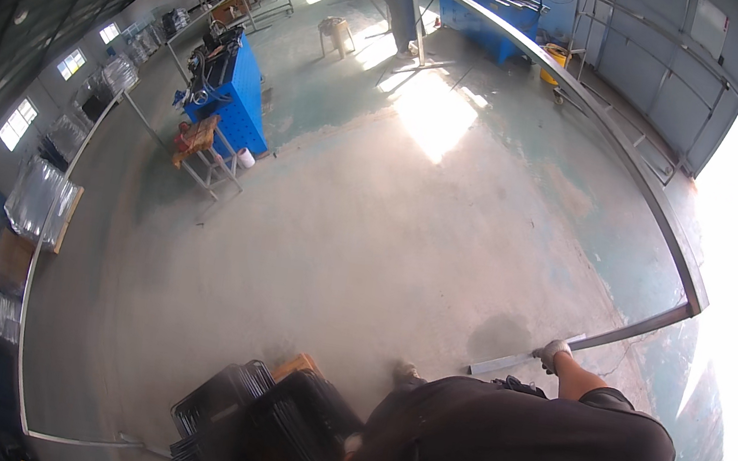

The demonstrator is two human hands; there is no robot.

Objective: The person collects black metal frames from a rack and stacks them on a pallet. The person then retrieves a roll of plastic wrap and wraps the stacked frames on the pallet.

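My right hand (551,354), in a pale glove, is closed round a long metal tube (643,330) at the lower right. The tube meets a longer rail (629,159) at a corner; that rail runs up and away to the far top. A flat, light metal end piece (501,365) sticks out on the inner side of the hand. Of my left hand (352,442) only a small pale patch shows at the lower middle, beside a stack of black metal frames (295,423); its fingers are hidden.
A blue machine bench (242,95) and a small stool (209,161) stand left of centre. Another blue bench (489,12), a person (401,4) and a yellow bucket (556,61) are far off. A thin rail (25,314) runs along the left, near wrapped pallets (39,198).
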